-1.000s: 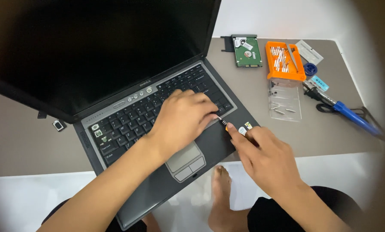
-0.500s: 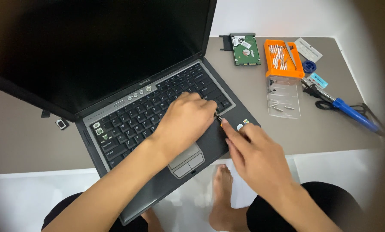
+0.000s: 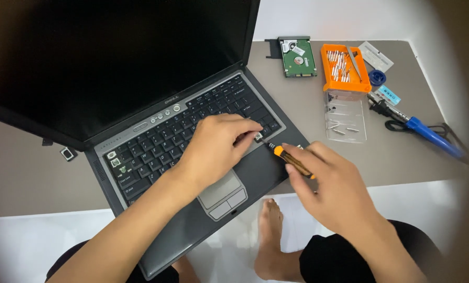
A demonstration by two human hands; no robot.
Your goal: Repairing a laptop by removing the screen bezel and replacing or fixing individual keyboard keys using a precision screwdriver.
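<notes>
Since half a second ago, both hands have shifted only slightly; the orange-handled screwdriver [image 3: 293, 161] now shows more plainly in my right hand [image 3: 333, 191]. Right grip: fingers pressed together around the handle, pinching it, shaft pointing toward 10 o'clock. Its tip meets the lower right corner of the keyboard [image 3: 182, 131], at the fingertips of my left hand [image 3: 215, 148]. Left grip: fingers curled and pressing down on the keys at that corner; whether they pinch anything, I cannot tell. Both hands lie over the grey laptop [image 3: 156, 141], which sits open and turned askew on the worktop [image 3: 307, 105], its front edge overhanging. At 1 o'clock from my right hand: a bare hard drive [image 3: 297, 56], an orange bit case [image 3: 343, 68] with its clear lid [image 3: 345, 118], and a blue-handled soldering iron [image 3: 423, 130].
</notes>
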